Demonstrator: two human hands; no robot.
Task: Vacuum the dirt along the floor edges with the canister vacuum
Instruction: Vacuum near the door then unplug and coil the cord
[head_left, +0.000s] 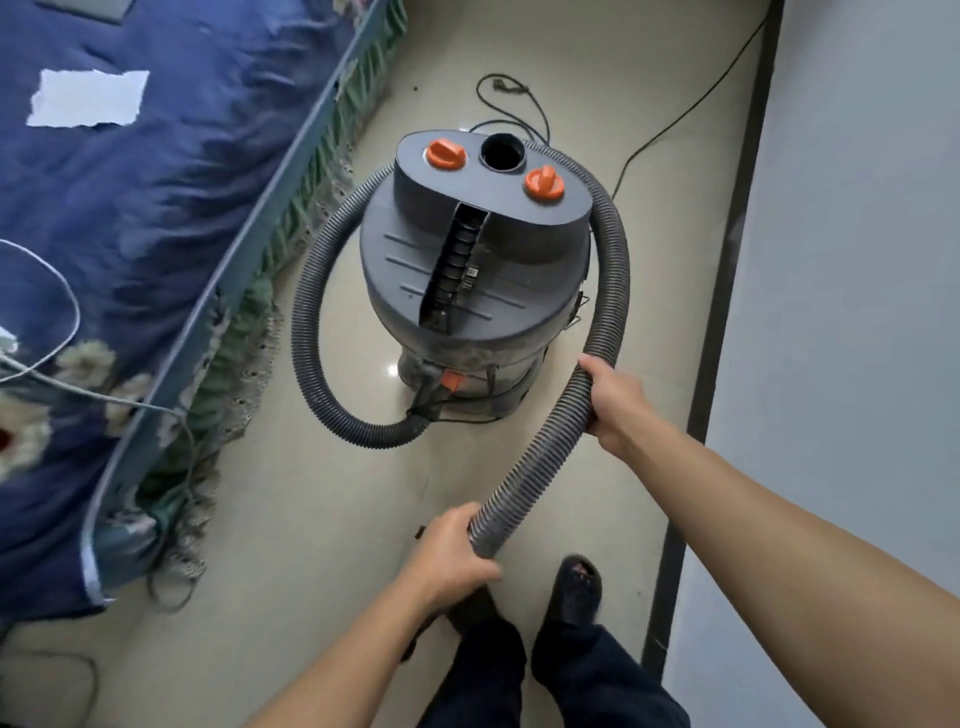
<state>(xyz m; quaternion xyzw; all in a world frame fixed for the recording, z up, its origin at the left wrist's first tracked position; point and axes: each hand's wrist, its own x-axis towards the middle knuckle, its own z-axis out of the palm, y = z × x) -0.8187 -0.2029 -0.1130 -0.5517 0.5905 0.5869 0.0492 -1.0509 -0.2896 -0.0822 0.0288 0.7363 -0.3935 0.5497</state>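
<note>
The vacuum (467, 270) is standing on the floor (322, 509) between the bed (156, 182) and the baseboard (737, 270), its hose (540, 457) looping round it. The left hand (452, 556) is gripping the hose's free end, and the right hand (613, 400) is gripping it farther up. The step is probably going best by freeing the loop first, then aiming the end low along the baseboard, avoiding the cord (675, 124).

The end of the hose (545, 441) is hidden inside the left hand (452, 556), its far loop passes behind the vacuum (467, 291), the bed (156, 182) is cut by the left and top edges, and the cord (691, 109) leaves at the top edge.
</note>
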